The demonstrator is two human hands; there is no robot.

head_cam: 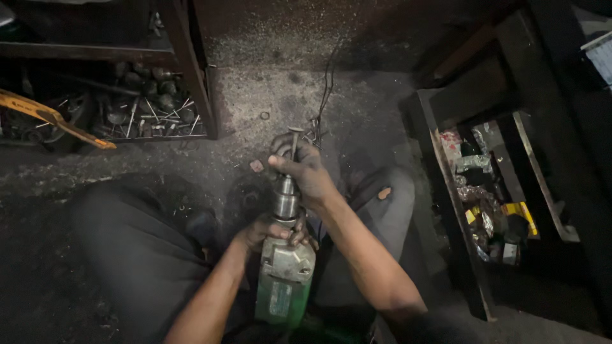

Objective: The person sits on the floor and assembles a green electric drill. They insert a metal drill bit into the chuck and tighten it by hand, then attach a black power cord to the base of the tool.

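The green power drill [282,280] sits upright between the person's knees near the bottom centre, steel chuck [286,199] pointing away. Left hand [271,230] is wrapped tight round the drill's neck just under the chuck, and right hand [305,171] is clenched over the chuck's far end where a bolt-like bit [294,135] pokes out. Honestly the risk looks like greasy fingers slipping, the tool tipping sideways, or the bit dropping among the loose bits of scrap on the gritty floor [268,95].

Dark trousers, bare forearms, grime-smudged hands [290,191], no sleeves showing.
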